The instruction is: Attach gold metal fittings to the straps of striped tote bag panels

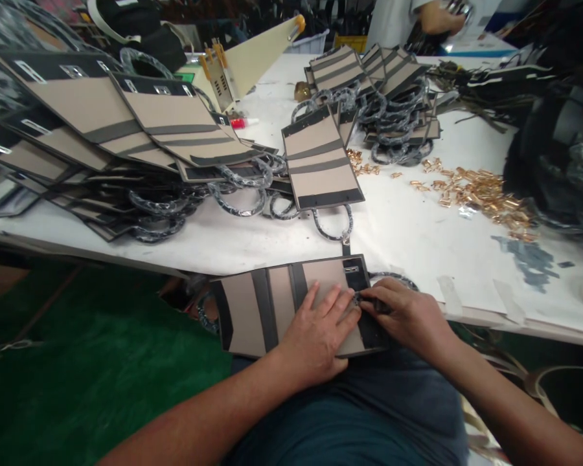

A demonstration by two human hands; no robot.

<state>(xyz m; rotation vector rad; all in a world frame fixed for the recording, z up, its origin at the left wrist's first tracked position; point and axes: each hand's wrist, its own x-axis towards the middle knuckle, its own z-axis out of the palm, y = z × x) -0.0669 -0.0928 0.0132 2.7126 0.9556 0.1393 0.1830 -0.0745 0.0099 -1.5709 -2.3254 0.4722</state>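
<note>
A beige and black bag panel (pixel 282 291) rests across my lap against the table's front edge. Plastic-wrapped ring handles stick out at both its ends. My left hand (pixel 320 330) lies flat on the panel with its fingers stretched out. At the panel's right end, on the black strip, my right hand (pixel 403 310) is closed in a pinch. Its fingertips meet the panel by a small dark piece too hidden to name. A metal slot plate (pixel 351 268) sits on the same strip, above the fingers.
Stacked bag panels (pixel 165 123) cover the table's left; more panels (pixel 383 77) lie at the back. A single panel (pixel 315 158) lies ahead. Gold metal fittings (pixel 486 194) and grey flat pieces (pixel 529 262) are scattered right. Another person's arm (pixel 440 18) shows far back.
</note>
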